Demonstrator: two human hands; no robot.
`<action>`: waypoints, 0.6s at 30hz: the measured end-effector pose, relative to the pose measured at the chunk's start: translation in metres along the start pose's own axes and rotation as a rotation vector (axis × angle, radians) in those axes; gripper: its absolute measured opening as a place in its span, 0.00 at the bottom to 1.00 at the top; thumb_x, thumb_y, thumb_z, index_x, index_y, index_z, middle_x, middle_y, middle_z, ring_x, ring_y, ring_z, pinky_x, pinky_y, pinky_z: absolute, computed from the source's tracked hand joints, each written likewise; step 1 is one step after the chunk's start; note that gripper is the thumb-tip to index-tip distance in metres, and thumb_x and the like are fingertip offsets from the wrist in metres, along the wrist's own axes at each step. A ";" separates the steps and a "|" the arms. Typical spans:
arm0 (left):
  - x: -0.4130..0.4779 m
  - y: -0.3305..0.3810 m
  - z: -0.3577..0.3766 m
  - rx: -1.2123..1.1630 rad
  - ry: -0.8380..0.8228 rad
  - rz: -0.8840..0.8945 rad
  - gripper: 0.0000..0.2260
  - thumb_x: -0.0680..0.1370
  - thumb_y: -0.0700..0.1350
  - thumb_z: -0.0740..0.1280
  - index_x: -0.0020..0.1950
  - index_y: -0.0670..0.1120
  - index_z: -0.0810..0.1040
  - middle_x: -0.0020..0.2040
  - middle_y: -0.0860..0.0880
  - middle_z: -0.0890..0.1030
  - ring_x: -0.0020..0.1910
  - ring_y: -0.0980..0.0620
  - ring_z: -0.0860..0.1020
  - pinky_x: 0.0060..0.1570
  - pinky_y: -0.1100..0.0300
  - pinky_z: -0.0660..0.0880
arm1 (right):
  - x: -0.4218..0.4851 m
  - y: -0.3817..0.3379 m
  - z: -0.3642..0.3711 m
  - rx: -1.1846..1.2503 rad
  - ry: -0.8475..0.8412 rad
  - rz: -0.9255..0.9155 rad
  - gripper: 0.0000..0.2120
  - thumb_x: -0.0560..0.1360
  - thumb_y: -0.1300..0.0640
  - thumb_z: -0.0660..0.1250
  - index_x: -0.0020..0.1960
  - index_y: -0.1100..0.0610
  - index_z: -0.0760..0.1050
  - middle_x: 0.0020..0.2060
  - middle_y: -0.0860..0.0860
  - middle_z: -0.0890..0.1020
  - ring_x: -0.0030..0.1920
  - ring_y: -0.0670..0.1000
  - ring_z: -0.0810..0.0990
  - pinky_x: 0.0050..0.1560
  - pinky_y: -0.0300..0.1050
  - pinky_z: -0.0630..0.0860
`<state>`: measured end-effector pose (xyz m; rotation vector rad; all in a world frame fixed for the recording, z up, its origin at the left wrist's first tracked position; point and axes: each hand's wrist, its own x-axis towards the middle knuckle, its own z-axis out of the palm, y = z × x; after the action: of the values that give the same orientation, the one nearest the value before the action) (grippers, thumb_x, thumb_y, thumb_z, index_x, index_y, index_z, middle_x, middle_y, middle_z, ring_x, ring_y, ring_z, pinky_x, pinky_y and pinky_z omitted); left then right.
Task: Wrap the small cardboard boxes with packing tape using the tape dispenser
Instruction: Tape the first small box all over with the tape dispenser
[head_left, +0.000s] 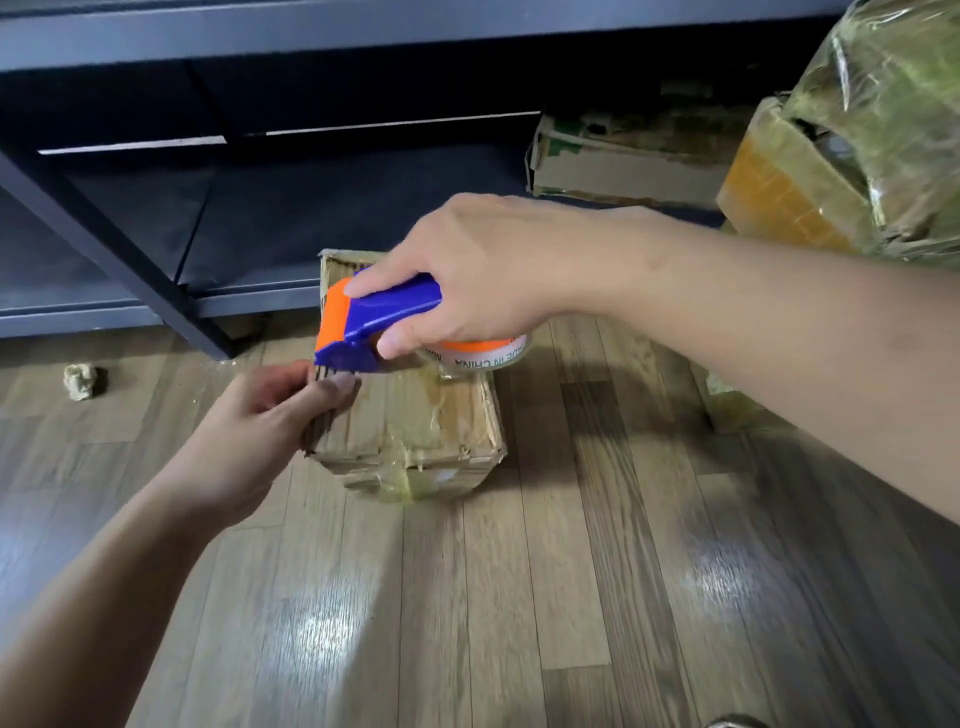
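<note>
Your right fingers (375, 283) are curled round the blue and orange tape dispenser (374, 325), with the thumb pressed along its near side and the forefinger lying over the top. Your right hand (467, 275) holds it low over the small cardboard box (415, 415), its front end tipped down to the box's top left edge. The tape roll (483, 357) shows just under your palm, close above the box top.

Your left fingers (335, 389) pinch the box's left top edge, right beside the dispenser's front end; your left hand (260, 431) grips that edge from the near left side.

The box stands on the wooden floor (519, 597), in the middle of the scene, just near of a dark shelf unit (156, 249). Its top and near face already carry shiny, wrinkled strips of tape, and its edges look worn and frayed.

To the far left a crumpled scrap (80, 382) lies on the floor, well apart from the box. To the far right lies a flat, battered carton (623, 166), and beside it a large bundle wrapped in clear film (883, 130).
</note>
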<state>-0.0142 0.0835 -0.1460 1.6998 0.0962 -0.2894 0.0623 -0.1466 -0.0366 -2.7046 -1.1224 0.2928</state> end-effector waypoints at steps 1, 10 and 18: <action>-0.002 -0.007 -0.001 -0.007 -0.021 -0.032 0.35 0.70 0.62 0.76 0.52 0.29 0.76 0.44 0.39 0.76 0.44 0.42 0.69 0.46 0.44 0.63 | 0.002 -0.004 0.003 -0.044 -0.020 -0.011 0.26 0.75 0.31 0.63 0.72 0.32 0.67 0.65 0.38 0.76 0.58 0.47 0.73 0.51 0.47 0.68; -0.004 -0.008 -0.013 0.778 0.231 0.011 0.57 0.58 0.71 0.80 0.80 0.53 0.59 0.75 0.48 0.68 0.73 0.50 0.70 0.70 0.50 0.70 | 0.029 -0.033 0.031 -0.155 -0.065 -0.061 0.25 0.77 0.31 0.60 0.73 0.35 0.69 0.58 0.41 0.78 0.54 0.48 0.73 0.44 0.46 0.67; 0.011 -0.023 -0.011 0.304 -0.096 0.049 0.36 0.69 0.51 0.82 0.74 0.58 0.70 0.63 0.54 0.82 0.63 0.56 0.80 0.65 0.49 0.76 | 0.033 -0.028 0.028 -0.123 -0.147 -0.028 0.26 0.75 0.29 0.61 0.72 0.34 0.69 0.50 0.40 0.70 0.51 0.47 0.68 0.48 0.48 0.71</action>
<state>-0.0069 0.0969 -0.1692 1.9825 -0.0639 -0.3627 0.0594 -0.1009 -0.0594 -2.8102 -1.2556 0.4390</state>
